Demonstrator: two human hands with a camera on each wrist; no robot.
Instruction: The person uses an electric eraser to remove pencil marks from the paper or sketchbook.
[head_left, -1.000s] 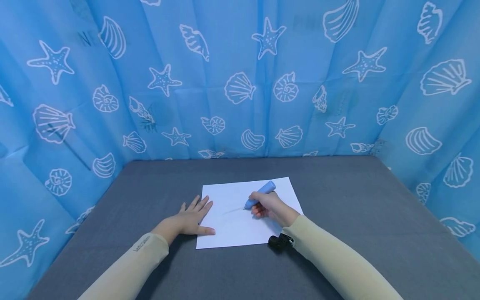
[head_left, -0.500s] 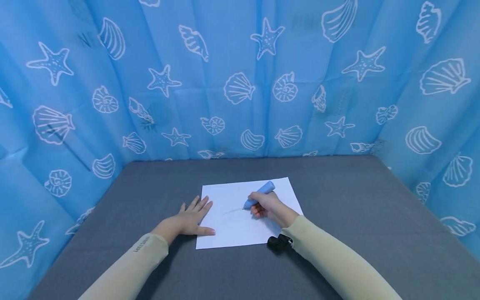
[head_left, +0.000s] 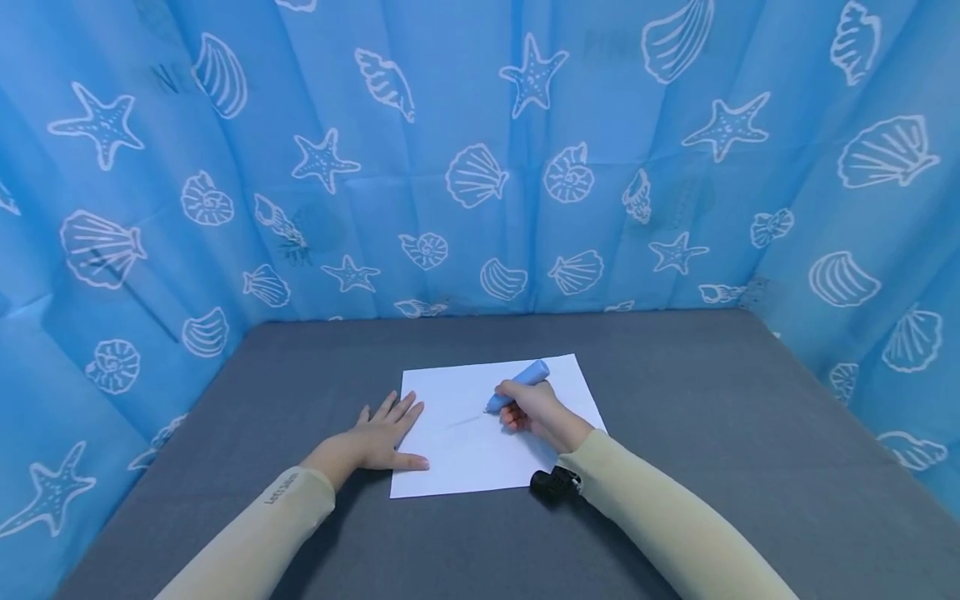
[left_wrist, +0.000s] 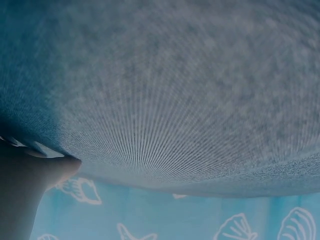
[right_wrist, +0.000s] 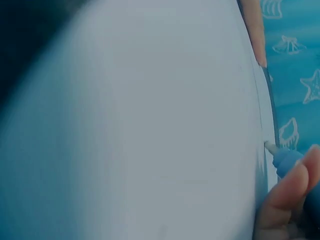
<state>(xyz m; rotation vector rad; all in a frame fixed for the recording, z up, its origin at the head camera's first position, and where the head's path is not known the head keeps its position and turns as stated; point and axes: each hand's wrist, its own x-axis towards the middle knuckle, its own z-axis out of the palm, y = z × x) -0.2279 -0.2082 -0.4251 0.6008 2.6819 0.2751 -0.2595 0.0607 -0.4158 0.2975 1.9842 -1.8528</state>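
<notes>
A white sheet of paper (head_left: 450,467) lies on the grey table. My left hand (head_left: 375,439) rests spread on its left side, thumb and fingertips over the edge. In the left wrist view only a dark part of that hand (left_wrist: 30,185) shows at lower left. Over the right half of the sheet, my right hand (head_left: 536,408) grips a thick blue pen (head_left: 534,373), slanted with its tip down at the paper. A faint thin grey line (head_left: 465,422) runs leftward from near the tip. In the right wrist view the pen's narrow pale tip (right_wrist: 271,147) meets the sheet.
A small black device (head_left: 551,486) sits under the right wrist, beside the paper's lower edge. Grey cloth covers the table (head_left: 322,350). Behind and around it hangs a blue curtain (head_left: 457,92) printed with white shells and starfish.
The right hand and pen have shifted only slightly, with the tip a touch farther up and left. My left hand stays in place on the paper.
</notes>
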